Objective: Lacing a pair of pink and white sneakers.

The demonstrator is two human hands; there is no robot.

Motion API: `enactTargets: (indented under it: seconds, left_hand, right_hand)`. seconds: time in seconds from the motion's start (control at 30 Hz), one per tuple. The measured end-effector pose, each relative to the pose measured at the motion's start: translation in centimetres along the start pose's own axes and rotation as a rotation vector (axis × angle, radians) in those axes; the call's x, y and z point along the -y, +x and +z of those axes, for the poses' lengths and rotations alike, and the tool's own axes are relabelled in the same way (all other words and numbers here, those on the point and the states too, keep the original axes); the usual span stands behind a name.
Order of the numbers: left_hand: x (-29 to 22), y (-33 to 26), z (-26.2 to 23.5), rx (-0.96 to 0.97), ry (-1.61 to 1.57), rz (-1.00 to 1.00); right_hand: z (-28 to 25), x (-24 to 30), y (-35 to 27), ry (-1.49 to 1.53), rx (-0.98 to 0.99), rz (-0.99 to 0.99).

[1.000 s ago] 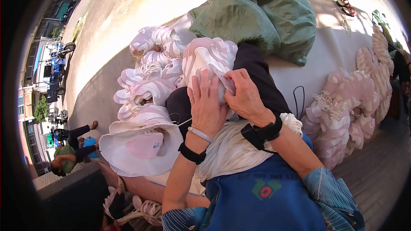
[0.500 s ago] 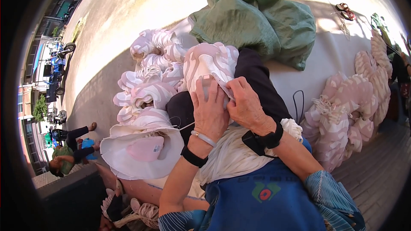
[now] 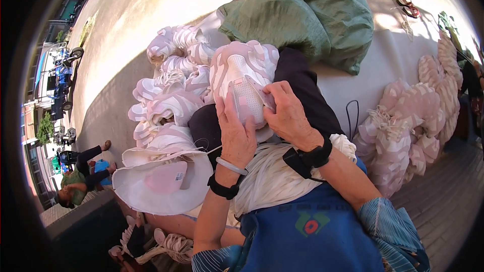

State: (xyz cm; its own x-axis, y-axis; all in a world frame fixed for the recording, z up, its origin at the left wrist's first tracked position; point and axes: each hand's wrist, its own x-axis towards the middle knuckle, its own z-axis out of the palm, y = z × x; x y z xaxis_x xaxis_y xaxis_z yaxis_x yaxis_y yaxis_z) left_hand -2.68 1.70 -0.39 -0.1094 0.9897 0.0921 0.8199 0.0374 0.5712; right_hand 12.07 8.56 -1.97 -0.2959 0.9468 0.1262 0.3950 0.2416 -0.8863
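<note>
Nearest, a bundle of white laces (image 3: 280, 179) lies on the lap. The right hand (image 3: 290, 116) pinches the right eyelet flap of a pink-and-white upper (image 3: 244, 65), located over the knees; the left hand (image 3: 236, 138) rests along its opening, grip indeterminable. No lace is seen crossing the opening; lacing appears undone. Stacked uppers (image 3: 176, 107) lie left; a green sack (image 3: 307, 20) beyond.
</note>
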Motion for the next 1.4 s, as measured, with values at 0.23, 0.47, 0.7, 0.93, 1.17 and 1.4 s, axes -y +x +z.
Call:
enactTargets:
  seconds: [0.23, 0.47, 0.7, 0.93, 1.17, 1.4]
  left_hand:
    - [-1.9, 0.7, -2.7, 0.081, -0.069, -0.014]
    - [-0.6, -1.6, -7.5, 0.166, -0.099, -0.095]
    - [2.2, -2.2, -8.3, 0.208, -0.200, -0.224]
    - [-2.7, 1.0, -5.0, 0.260, 0.213, 0.163]
    - [-2.8, 1.0, -1.8, 0.246, 0.495, 0.271]
    - [-3.3, -1.2, -0.5, 0.187, 0.528, 0.441]
  right_hand:
    - [-1.5, 0.6, -0.2, 0.045, 0.086, 0.025]
    - [-10.6, 4.6, 1.9, 0.071, 0.221, -0.007]
    - [-17.8, 0.2, -1.3, -0.100, 0.286, 0.150]
    - [-16.5, -2.0, -6.9, -0.095, 0.453, 0.225]
    - [-17.0, -1.2, -5.6, -0.046, 0.379, 0.334]
    - [-14.5, 0.2, -1.1, -0.007, 0.426, 0.024]
